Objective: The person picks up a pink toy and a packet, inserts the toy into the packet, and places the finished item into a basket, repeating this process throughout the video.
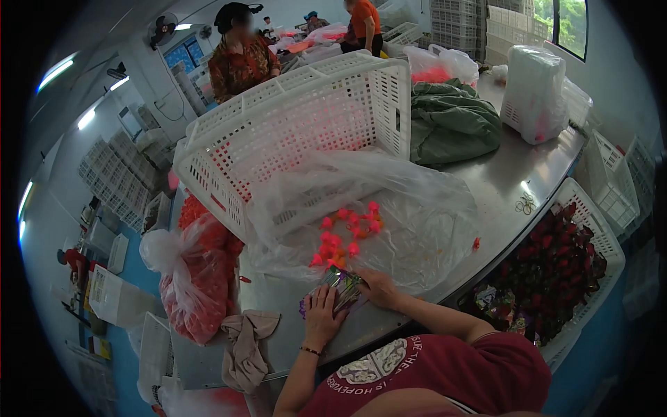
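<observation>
A small stack of shiny foil packets (343, 286), green and purple, lies at the near edge of the metal table. My left hand (322, 313) holds it from the left, fingers laid over its side. From the right, my right hand (379, 287) grips the other end, its fingertips partly hidden. Just beyond the packets, several bright pink and orange small plastic pieces (353, 249) are scattered on a clear plastic bag (424, 229). The bag spills out of a white perforated crate (299, 115) tipped on its side.
A tied bag of red-orange pieces (198, 278) and a beige cloth (250, 347) are on the left. At right stands a white crate (611, 243) of dark red wrapped items (556, 264). Green fabric (455, 121) lies behind. A co-worker (243, 55) stands beyond the tipped crate.
</observation>
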`<action>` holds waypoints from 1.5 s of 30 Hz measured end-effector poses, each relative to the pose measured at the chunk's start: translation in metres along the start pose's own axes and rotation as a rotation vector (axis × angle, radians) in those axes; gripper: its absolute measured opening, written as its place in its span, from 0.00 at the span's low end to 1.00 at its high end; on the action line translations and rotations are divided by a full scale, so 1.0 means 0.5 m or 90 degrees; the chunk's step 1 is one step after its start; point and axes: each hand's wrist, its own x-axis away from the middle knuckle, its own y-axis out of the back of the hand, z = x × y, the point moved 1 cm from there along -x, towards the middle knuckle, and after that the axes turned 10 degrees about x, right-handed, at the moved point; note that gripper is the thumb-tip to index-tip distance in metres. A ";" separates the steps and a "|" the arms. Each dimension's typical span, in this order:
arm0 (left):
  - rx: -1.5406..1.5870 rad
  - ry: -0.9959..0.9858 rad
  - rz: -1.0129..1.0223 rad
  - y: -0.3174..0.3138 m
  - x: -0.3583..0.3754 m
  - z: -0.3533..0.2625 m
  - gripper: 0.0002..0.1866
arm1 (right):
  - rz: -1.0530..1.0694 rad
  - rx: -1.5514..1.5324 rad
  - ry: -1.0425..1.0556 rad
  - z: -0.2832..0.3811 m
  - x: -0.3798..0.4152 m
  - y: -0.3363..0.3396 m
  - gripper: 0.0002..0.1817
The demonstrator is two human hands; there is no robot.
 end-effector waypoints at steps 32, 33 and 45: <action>0.005 0.013 -0.010 0.002 -0.007 -0.007 0.36 | -0.029 -0.011 0.005 -0.005 -0.002 -0.001 0.20; 0.006 0.010 -0.015 0.001 -0.008 -0.006 0.36 | -0.029 -0.010 0.005 -0.007 -0.003 -0.001 0.20; 0.018 -0.010 -0.038 0.010 -0.012 -0.011 0.35 | -0.042 0.002 0.029 0.020 -0.023 0.038 0.20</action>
